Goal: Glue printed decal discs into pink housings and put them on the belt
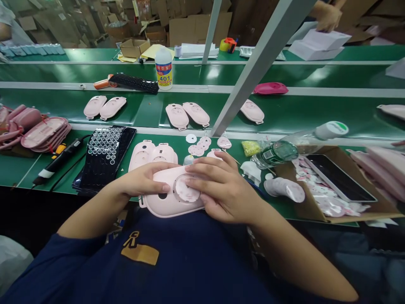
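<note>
A pale pink plastic cover [167, 204] with a round patterned disc [186, 190] in its ring is held close to my body. My left hand [144, 181] grips the cover's left side, thumb on its face near a dark hole. My right hand [224, 185] wraps the right end, with fingers lying on the disc. Behind my hands, two more pink covers [141, 156] lie on the green bench. Several loose patterned discs [200, 145] rest just past them, and a small glue bottle [189, 160] is partly hidden by my right hand.
On the left are an electric screwdriver [60, 158], a sheet of round stickers [106, 145] and stacked pink parts [46, 133]. A plastic bottle [278, 154] and a cardboard box [319, 213] with a phone [341, 177] stand right. A grey post [243, 88] slants across. A co-worker's hand [329, 17] touches white boxes.
</note>
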Demonstrator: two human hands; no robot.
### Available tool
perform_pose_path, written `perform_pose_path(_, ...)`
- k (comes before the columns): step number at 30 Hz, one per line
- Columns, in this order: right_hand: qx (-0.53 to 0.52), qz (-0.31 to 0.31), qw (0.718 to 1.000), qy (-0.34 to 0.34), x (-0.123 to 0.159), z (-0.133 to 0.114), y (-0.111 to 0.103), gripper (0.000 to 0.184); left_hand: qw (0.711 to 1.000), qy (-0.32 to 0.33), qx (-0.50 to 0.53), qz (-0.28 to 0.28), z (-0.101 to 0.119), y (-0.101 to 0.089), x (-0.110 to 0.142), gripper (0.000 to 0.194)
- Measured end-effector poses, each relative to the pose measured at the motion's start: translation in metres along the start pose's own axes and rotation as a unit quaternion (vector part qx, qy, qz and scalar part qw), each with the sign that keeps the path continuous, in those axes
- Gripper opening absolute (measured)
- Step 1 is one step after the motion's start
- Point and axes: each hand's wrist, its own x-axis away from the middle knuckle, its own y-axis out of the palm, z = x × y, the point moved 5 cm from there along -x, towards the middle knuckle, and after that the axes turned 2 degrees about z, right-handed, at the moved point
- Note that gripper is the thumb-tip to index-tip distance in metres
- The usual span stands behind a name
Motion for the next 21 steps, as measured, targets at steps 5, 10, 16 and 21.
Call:
perform_pose_path(5,0.023,0.022,0.999,0.030,-0.002,-0.003,-0.002,0.020,1.000,0.003,-0.026,-0.004,0.002,0.000,-0.002,0.068)
perform_pose_path(10,0.012,-0.043,0.998,0.036,-0.008,-0.003,0.006,0.018,0.997,0.018,-0.076,-0.010,0.003,0.003,-0.011,0.068)
perform_pose_path(16,0.044,0.083,0.993,0.070,0.009,0.005,-0.021,0.023,0.994,0.025,-0.037,0.102,0.007,-0.031,-0.004,0.072)
perform_pose_path(21,0.026,0.219,0.962,0.162,0.089,0.021,-0.018,0.025,0.930,0.129,0.098,0.329,0.029,-0.121,-0.015,0.058)
